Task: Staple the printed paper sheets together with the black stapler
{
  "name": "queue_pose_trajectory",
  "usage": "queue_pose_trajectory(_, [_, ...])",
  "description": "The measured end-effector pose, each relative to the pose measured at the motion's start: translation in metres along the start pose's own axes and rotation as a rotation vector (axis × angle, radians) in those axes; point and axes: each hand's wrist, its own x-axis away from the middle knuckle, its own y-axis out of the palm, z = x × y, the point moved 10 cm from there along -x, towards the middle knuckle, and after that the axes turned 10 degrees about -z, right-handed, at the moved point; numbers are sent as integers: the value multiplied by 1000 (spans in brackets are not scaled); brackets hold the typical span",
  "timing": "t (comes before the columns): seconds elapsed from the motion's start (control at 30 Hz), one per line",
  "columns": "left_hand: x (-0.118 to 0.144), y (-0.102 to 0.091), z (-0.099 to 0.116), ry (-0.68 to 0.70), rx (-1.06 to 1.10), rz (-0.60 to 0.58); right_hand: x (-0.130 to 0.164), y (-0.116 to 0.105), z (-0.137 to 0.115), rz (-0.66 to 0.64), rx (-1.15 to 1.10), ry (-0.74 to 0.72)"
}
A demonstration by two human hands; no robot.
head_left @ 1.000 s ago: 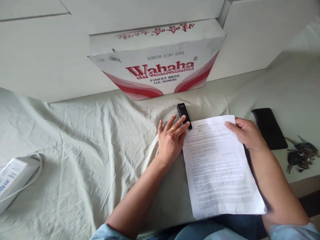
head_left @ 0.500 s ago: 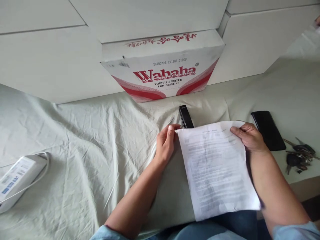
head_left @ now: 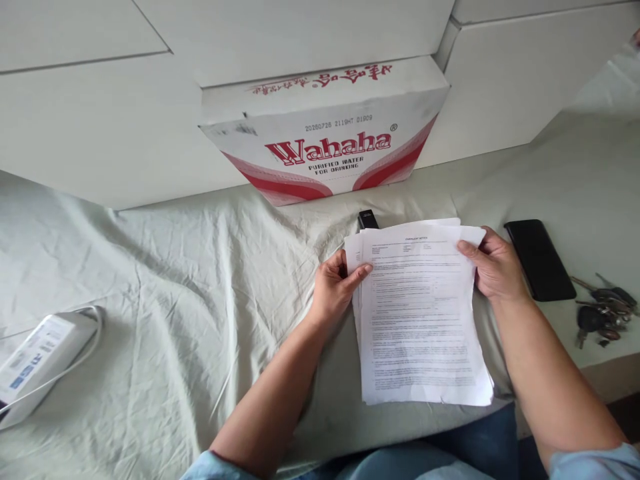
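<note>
A small stack of printed paper sheets [head_left: 423,327] is held between my two hands, its edges slightly uneven and fanned at the top left. My left hand [head_left: 339,287] pinches the left edge, thumb on top and fingers behind. On the upper right corner, my right hand [head_left: 493,267] grips the sheets in the same way, with its fingers hidden underneath. Just beyond the top edge of the paper, the end of a black stapler-like object [head_left: 369,219] shows; the sheets cover the rest of it.
Behind stands a white and red water carton [head_left: 330,147] against white boxes [head_left: 100,127]. A black phone [head_left: 541,260] and a bunch of keys [head_left: 605,310] lie at right. A white box with a cable [head_left: 45,363] is at left. Wrinkled pale cloth [head_left: 175,313] covers the surface.
My left hand has closed on the left edge of the papers, its thumb now on top. The sheets have come up and level, and more than one layer shows.
</note>
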Motion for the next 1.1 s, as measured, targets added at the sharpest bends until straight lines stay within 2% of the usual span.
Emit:
queue_pose_trajectory(0.1, [0,-1,4,75,98,14,-1,-7,-3,50,27,-59])
queue_pose_trajectory(0.3, [2,-13,5,156,83,90,1,-21,-7,137,17,-202])
queue_pose_trajectory(0.57, [7,-4,23,171,-41,77,6,-10,-8,62,0,-164])
queue_pose_trajectory(1.1, [8,2,22,128,-108,26,9,-8,-7,28,65,-174])
